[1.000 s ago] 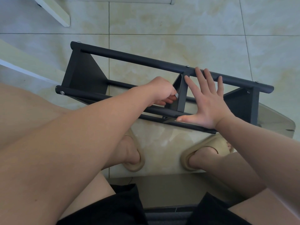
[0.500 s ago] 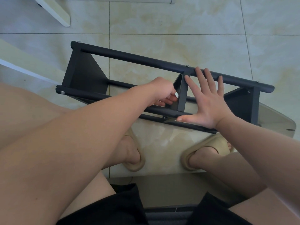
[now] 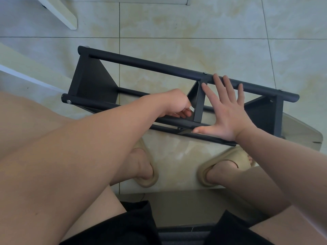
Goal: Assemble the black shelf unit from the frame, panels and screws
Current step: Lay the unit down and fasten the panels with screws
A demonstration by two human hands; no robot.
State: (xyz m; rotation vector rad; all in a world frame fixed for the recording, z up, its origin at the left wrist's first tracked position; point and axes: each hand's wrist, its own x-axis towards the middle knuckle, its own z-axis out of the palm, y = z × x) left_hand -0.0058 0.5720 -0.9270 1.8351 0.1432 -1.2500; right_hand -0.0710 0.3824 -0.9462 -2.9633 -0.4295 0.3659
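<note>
Shelf unit [image 3: 159, 68] on its side on tiled floor [image 3: 194, 23]. Right hand [image 3: 224, 110] flat, fingers spread, pressing its rails beside middle panel [image 3: 199, 101]. Left hand [image 3: 174, 103] curled at that panel; grip hidden

A: Frame status?
B: Black tube frame [image 3: 159, 68] lies on its side on the floor [image 3: 194, 32], rails running left to right.
A: Panels?
B: Fitted between the rails: left panel [image 3: 90, 82], middle panel [image 3: 193, 96], right panel [image 3: 260, 110]. Silver screw heads [image 3: 68, 102] show at the joints.
</note>
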